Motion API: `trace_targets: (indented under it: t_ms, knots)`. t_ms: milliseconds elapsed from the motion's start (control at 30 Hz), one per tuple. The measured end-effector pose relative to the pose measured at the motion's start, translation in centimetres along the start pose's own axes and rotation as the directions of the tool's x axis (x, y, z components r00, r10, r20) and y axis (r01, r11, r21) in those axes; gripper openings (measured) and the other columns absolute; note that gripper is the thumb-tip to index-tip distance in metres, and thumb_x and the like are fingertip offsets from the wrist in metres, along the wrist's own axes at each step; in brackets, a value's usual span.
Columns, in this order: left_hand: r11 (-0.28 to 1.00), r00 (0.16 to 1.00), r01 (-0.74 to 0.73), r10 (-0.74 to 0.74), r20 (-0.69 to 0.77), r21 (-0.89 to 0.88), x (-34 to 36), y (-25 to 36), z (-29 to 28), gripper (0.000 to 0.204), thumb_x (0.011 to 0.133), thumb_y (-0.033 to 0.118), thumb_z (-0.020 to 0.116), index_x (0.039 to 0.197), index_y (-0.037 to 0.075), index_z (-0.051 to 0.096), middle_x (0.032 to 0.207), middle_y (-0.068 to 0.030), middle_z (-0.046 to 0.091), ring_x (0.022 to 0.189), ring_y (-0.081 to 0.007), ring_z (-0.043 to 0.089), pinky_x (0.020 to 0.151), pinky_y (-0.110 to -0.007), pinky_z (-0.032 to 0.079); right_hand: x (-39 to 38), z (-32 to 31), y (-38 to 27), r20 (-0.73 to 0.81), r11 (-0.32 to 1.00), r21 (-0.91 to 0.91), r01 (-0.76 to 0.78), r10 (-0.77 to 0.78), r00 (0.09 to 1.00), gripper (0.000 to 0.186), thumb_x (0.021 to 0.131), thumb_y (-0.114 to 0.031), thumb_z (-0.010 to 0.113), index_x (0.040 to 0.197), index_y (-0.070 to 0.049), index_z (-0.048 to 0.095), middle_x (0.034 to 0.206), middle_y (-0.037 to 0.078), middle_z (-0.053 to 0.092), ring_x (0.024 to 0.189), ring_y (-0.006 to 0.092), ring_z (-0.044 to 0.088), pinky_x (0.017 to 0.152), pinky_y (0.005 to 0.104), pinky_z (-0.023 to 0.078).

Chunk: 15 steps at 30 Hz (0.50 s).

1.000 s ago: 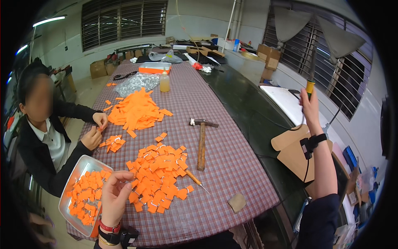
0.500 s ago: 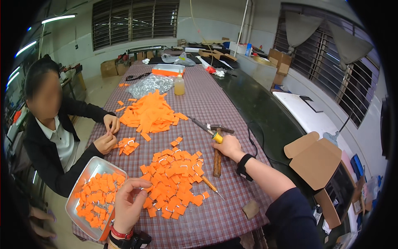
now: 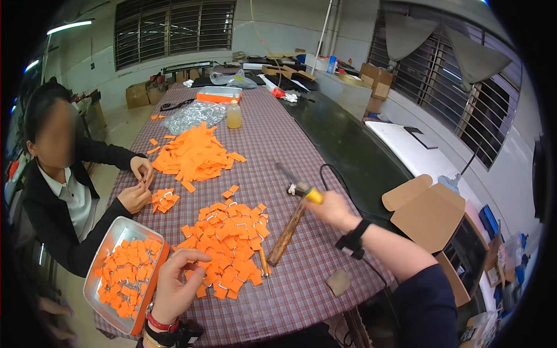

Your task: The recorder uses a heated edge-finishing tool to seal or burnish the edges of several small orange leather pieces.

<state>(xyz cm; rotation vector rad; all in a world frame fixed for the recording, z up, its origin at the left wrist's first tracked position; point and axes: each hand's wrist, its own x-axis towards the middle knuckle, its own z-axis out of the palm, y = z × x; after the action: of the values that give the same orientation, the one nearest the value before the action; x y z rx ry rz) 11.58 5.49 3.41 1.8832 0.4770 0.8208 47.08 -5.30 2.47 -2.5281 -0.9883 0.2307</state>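
Observation:
My right hand grips a yellow-handled tool with a thin metal tip and a black cord, just above the head of a wooden-handled hammer lying on the checked tablecloth. My left hand rests with loosely curled fingers on the near edge of a pile of small orange tags. Left of that hand stands a metal tray with an orange rim, holding more orange tags. A thin awl-like tool lies beside the pile.
A seated person at the left handles tags with both hands next to a small heap. A bigger orange pile, a bag of metal parts and a bottle lie farther back. An open cardboard box stands at the right.
My right hand came down from high at the right to the table with the yellow-handled tool, now above the hammer's head. My left hand stays on the tag pile.

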Motion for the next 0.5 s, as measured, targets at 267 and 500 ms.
trace_targets:
  t_ms: [267,500]
  knots:
    - [0.975,0.890,-0.134,0.040,0.455,0.176,-0.1,1.3,2.7,0.038,0.082,0.015,0.062,0.117,0.004,0.054,0.116,-0.0145,0.054,0.105,-0.0277,0.054,0.086,-0.034,0.045,1.3,-15.7,15.4,-0.600,0.986,-0.094,-0.137,0.054,0.798,0.046,0.079,-0.047,0.063,0.088,-0.002,0.060,0.080,0.019,0.064,0.075,0.0342,0.062,0.064,0.0417,0.047]
    - [0.821,0.789,-0.435,0.150,0.596,0.370,2.2,-1.0,9.6,0.043,0.081,0.009,0.060,0.122,0.007,0.050,0.129,-0.0195,0.042,0.112,-0.0366,0.046,0.095,-0.037,0.040,1.3,-24.1,16.7,-0.922,0.981,0.083,0.178,0.008,0.386,0.042,0.086,-0.043,0.055,0.094,-0.002,0.056,0.081,0.019,0.062,0.075,0.0336,0.060,0.065,0.0381,0.043]
